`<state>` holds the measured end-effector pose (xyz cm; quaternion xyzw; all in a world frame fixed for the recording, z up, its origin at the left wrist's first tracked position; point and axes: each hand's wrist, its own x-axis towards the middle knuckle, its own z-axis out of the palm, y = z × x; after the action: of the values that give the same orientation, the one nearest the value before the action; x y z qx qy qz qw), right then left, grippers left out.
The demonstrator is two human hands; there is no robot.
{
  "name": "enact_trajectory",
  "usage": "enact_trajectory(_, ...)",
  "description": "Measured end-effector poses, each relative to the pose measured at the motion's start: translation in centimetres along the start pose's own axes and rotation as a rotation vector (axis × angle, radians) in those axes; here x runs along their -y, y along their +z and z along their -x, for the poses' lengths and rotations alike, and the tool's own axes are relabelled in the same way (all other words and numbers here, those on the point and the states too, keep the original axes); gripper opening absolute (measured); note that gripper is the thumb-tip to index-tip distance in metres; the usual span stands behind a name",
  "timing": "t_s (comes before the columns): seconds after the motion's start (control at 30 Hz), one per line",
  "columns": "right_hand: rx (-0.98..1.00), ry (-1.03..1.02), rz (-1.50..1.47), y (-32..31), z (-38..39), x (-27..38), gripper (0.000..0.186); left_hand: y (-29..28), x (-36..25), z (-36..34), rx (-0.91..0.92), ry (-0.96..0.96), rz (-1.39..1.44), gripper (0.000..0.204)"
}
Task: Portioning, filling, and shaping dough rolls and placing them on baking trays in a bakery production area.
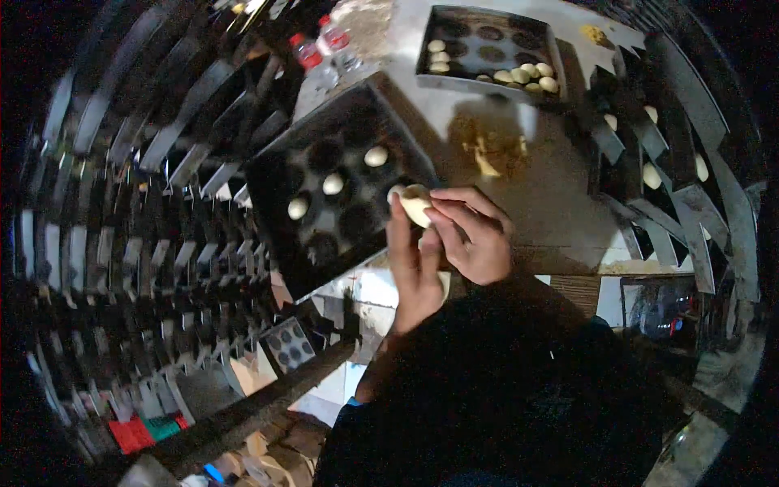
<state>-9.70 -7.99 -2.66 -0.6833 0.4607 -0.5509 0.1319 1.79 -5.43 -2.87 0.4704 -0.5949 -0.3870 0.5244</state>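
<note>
My left hand (414, 276) and my right hand (479, 239) come together near the centre, fingers closed on a pale, soft-looking piece of dough (415, 209), which shows a darker patch on top. They are over the right edge of a dark square tray (284, 260) with round hollows, tilted on the worktop. Three pale balls (333, 183) sit in that tray. Behind, a second tray (487, 77) holds several pale balls (548, 84), grouped at its left and front right.
Stacks of dark metal trays (122, 252) fill the left side; more (690, 227) stand at right, some holding pale pieces. Red-labelled bottles (308, 53) stand at the back. An oily yellow-brown patch (495, 146) marks the worktop (560, 219). Another moulded tray (288, 345) lies lower left.
</note>
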Motion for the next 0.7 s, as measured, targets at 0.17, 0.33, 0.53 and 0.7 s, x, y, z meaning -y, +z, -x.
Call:
enact_trajectory(0.17, 0.165, -0.048, -0.296, 1.2, 1.3, 7.2, 0.024, -7.5, -0.1, 5.5, -0.147, 0.065, 0.41, 0.058)
enact_trajectory(0.33, 0.561, 0.687, -0.832, 1.7, 4.2, 9.9, 0.026, -11.2, -0.2, 9.6, -0.155, 0.325, 0.044, 0.026)
enact_trajectory(0.53, 0.573, -0.008, -0.259, 3.3, 4.2, 12.7, 0.03, -12.3, -1.8, 10.7, -0.176, 0.195, -0.565, 0.059)
enact_trajectory(0.7, 0.458, -0.005, -0.307, 1.8, 2.2, 10.1, 0.027, -8.7, -1.0, 7.8, -0.221, 0.049, 0.356, 0.058)
